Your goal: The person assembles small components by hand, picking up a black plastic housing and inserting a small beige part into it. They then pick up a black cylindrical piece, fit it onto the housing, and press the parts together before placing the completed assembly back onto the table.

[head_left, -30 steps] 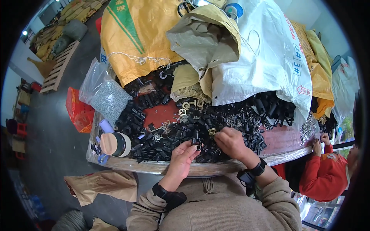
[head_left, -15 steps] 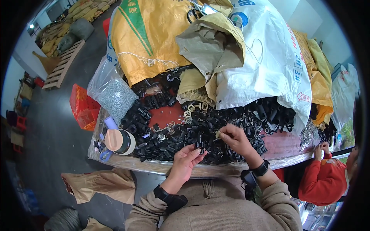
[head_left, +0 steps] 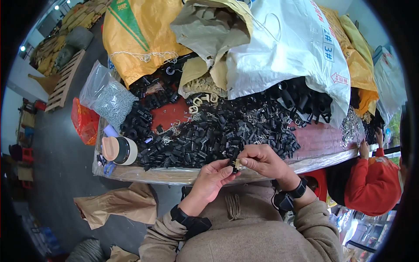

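Observation:
My left hand point(head_left: 213, 178) is closed on a small black plastic part point(head_left: 235, 167) near the table's front edge. Against that part, my right hand point(head_left: 261, 160) pinches a small pale-yellow piece point(head_left: 238, 163), its fingertips almost meeting those of the left. Fingers hide much of both pieces. Beyond the hands spreads a wide heap of small black plastic parts point(head_left: 196, 142), with thin metal clips scattered through it. Several pale-yellow ring-shaped pieces point(head_left: 194, 109) spill from the mouth of a tan sack point(head_left: 190, 74).
A lidded cup point(head_left: 126, 150) stands at the table's left, near a clear bag of small metal pieces point(head_left: 114, 104). Large yellow point(head_left: 144, 39) and white sacks point(head_left: 279, 56) lie across the back. To the right, a person in a red top point(head_left: 371, 185) works at the same table.
My right hand has come down and left, bringing the pale-yellow piece to the black part in my left hand. The view has shifted, so the table sits higher and farther left.

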Demonstrator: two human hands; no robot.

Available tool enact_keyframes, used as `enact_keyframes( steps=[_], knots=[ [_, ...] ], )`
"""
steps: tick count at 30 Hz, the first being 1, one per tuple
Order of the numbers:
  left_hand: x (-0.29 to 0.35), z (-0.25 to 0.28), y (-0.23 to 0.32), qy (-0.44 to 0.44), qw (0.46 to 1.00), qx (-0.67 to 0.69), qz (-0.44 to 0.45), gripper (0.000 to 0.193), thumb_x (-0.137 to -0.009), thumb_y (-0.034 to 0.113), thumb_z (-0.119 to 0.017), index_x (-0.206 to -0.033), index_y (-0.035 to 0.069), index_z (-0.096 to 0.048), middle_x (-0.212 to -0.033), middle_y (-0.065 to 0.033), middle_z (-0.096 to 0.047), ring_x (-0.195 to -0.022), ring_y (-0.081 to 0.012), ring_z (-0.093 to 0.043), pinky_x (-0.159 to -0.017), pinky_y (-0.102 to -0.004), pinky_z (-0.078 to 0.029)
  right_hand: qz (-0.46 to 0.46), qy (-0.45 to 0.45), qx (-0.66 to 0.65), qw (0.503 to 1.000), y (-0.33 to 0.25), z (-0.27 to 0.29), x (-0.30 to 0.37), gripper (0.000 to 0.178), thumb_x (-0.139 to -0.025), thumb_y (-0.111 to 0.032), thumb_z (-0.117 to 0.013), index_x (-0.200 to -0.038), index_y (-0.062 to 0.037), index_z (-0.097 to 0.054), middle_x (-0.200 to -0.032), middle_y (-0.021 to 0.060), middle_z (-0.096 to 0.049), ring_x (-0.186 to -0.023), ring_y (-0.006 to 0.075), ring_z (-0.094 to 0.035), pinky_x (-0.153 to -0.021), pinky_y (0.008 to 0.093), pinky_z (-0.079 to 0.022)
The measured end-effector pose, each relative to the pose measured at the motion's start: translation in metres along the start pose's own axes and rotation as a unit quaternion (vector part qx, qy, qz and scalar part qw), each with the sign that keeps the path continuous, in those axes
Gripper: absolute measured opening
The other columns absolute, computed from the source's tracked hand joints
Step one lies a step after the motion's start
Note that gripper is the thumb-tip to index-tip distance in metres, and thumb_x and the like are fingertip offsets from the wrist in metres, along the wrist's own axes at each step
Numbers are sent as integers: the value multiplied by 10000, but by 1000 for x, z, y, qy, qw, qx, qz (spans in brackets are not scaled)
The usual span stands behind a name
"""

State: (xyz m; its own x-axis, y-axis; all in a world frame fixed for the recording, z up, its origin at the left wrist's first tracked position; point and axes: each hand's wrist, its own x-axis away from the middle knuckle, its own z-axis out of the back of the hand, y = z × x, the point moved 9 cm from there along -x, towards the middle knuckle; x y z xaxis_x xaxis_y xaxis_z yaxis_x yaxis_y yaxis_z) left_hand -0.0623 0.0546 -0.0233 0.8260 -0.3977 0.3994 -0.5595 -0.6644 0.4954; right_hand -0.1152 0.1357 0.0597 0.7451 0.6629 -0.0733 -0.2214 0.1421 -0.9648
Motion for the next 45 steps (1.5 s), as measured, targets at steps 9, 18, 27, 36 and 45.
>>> enact_keyframes(
  steps=[9,18,27,36,45],
  knots=[
    [2,-8,-18,27,999,-20,8,219,-770,92,-592,-970,14,-551,-890,-89,-597,-802,-210,-598,-677,-240,-502,-103,141,-46,984,17,3,40,125,-785,-123,-588,-765,-6,-547,-637,2,-482,-576,73,-442,-502,218,-351],
    [-2,2,-5,24,999,-29,21,203,-783,92,-556,-954,-17,-542,-874,-138,-591,-767,-195,-598,-642,-236,-505,-33,267,323,907,19,85,34,93,-705,-45,-617,-766,-22,-550,-627,55,-452,-520,153,-455,-480,249,-365],
    [-6,10,4,24,999,-31,18,224,-779,83,-558,-977,-18,-530,-906,-155,-588,-788,-207,-600,-637,-236,-506,-8,252,445,859,38,98,22,94,-738,-94,-584,-779,-14,-561,-623,79,-450,-547,186,-463,-509,258,-376],
    [-6,-5,-11,31,999,-27,-10,231,-775,44,-561,-999,0,-527,-940,-142,-586,-815,-204,-595,-691,-245,-497,-138,244,-221,934,58,35,63,202,-840,-166,-504,-707,-19,-545,-594,-35,-436,-507,68,-378,-471,209,-298],
    [-15,-31,-25,6,998,-46,-35,221,-766,44,-584,-983,31,-547,-917,-91,-593,-823,-174,-579,-760,-299,-479,-14,175,51,983,15,14,67,227,-827,-164,-531,-670,-10,-476,-569,2,-417,-520,83,-372,-482,242,-317]
  ],
)
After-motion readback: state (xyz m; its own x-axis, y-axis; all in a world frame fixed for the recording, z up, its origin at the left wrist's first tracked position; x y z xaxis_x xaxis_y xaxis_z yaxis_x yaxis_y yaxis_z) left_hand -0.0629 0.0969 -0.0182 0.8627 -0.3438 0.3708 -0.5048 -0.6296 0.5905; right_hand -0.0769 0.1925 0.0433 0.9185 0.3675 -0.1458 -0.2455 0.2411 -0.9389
